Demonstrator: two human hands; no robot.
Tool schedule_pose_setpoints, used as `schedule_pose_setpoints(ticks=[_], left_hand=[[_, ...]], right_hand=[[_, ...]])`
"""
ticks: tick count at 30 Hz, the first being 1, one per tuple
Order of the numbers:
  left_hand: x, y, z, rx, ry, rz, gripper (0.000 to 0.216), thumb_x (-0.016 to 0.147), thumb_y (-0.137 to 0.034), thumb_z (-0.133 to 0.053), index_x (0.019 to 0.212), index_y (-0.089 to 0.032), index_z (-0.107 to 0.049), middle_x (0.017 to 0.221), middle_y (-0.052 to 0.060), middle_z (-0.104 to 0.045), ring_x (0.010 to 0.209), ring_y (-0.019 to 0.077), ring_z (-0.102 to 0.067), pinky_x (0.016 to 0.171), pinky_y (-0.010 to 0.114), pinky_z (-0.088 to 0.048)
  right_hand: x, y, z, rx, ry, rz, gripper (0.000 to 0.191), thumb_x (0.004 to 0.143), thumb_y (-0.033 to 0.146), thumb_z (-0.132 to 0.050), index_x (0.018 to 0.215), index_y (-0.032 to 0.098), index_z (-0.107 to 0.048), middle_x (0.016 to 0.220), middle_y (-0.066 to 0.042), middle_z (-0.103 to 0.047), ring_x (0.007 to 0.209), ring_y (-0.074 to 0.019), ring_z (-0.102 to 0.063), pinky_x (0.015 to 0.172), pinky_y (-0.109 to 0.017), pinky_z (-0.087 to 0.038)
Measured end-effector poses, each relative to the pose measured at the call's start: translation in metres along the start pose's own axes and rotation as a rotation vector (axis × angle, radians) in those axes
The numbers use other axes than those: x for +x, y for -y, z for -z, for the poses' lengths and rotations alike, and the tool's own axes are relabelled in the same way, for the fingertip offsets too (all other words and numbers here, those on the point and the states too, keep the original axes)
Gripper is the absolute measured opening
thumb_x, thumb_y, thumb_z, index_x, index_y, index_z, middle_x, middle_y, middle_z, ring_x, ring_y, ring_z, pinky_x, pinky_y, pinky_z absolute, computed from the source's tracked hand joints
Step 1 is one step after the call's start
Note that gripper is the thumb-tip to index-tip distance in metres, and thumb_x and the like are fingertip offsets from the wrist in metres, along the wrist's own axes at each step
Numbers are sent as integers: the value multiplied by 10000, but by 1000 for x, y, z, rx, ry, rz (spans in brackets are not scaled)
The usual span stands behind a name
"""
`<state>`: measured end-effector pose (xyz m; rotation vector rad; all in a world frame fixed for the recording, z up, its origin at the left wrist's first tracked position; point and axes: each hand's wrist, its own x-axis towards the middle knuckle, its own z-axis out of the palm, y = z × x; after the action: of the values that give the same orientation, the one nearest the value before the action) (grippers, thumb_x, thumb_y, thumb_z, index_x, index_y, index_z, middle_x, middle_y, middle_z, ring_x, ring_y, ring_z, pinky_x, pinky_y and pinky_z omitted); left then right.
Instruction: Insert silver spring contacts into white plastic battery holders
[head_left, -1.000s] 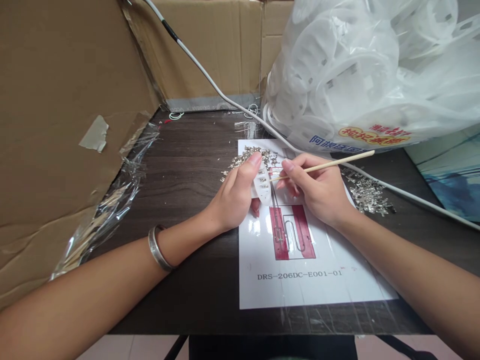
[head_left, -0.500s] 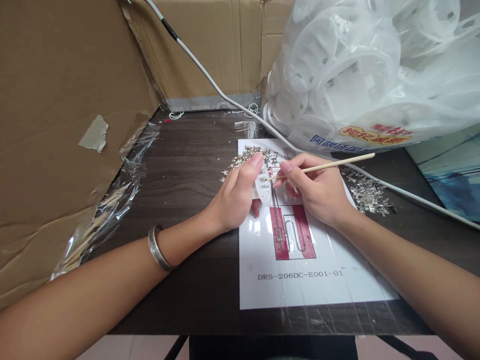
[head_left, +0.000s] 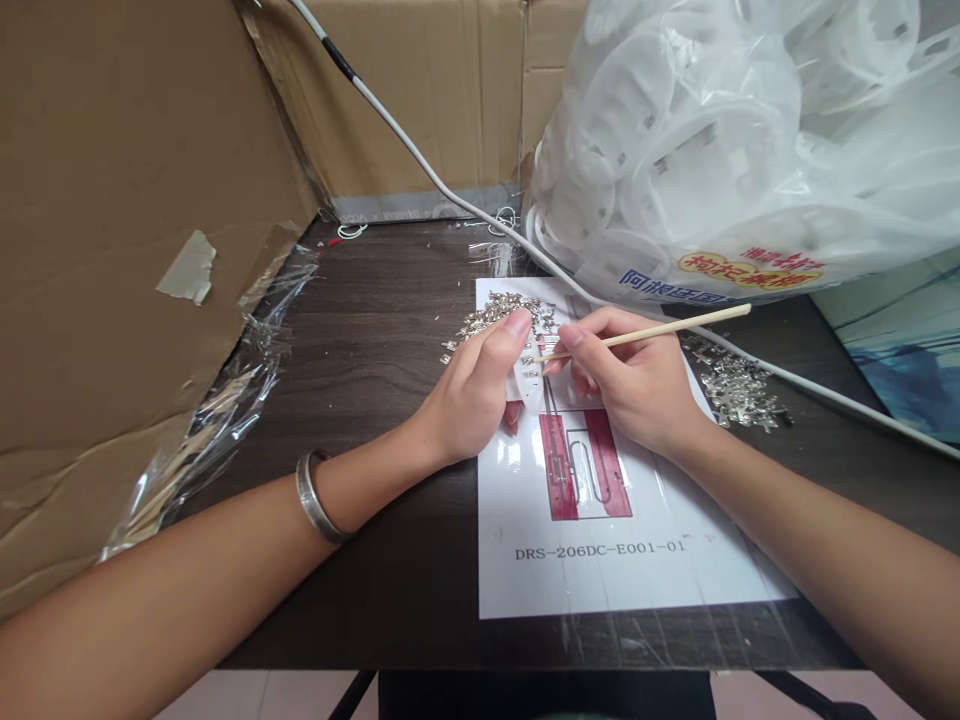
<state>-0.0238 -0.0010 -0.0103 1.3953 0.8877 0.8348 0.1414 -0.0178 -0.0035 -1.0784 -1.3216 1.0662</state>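
My left hand (head_left: 480,385) is closed around a white plastic part (head_left: 532,392), its thumb along the top edge. Small metal pieces sit in a row on the face of that part. My right hand (head_left: 626,370) pinches a thin wooden stick (head_left: 675,325), whose tip touches or nearly touches the metal pieces on the white part. Just behind my left hand lies a pile of small metal clips (head_left: 510,305). Both hands are above a printed sheet (head_left: 525,585) with a red and white drawing.
Another heap of metal clips (head_left: 742,390) lies right of my right hand. A clear bag of white plastic parts (head_left: 697,150) stands at the back right. A white cable (head_left: 442,185) crosses the dark table (head_left: 360,330). Cardboard (head_left: 135,200) walls the left and back.
The white part has tilted very slightly in my left hand. The stick's tip stays at the metal pieces; otherwise the hands have hardly moved.
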Motion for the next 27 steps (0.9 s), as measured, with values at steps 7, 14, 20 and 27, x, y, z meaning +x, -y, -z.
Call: schedule_pose_setpoints(ticks=[7, 14, 20, 27], left_hand=[[1, -3, 1, 57, 12, -18, 540, 976, -627, -242, 719, -207, -465, 512, -2, -500, 447, 130, -505, 464, 291, -404], [1, -2, 0, 64, 8, -17, 559, 974, -636, -219, 701, -211, -455, 507, 3, -498, 448, 141, -509, 478, 307, -412], [1, -4, 0, 89, 1, -24, 557, 973, -641, -213, 701, -210, -439, 516, 3, -495, 448, 136, -499, 480, 309, -408], [0, -2, 0, 64, 3, -3, 548, 975, -632, -225, 706, -210, -448, 512, 1, -491, 449, 138, -512, 471, 304, -416]], right_hand=[[1, 0, -1, -7, -12, 10, 316, 841, 431, -767, 671, 190, -656, 595, 13, -680, 407, -67, -464, 381, -222, -379], [0, 0, 0, -28, -17, 17, 314, 840, 440, -762, 675, 190, -668, 605, -2, -683, 405, -75, -464, 379, -235, -384], [0, 0, -1, -24, -18, 22, 290, 851, 416, -756, 683, 193, -675, 602, 7, -685, 406, -75, -467, 383, -235, -385], [0, 0, 1, -20, -9, 23, 300, 836, 433, -771, 682, 193, -678, 616, 4, -688, 430, -77, -464, 412, -243, -378]])
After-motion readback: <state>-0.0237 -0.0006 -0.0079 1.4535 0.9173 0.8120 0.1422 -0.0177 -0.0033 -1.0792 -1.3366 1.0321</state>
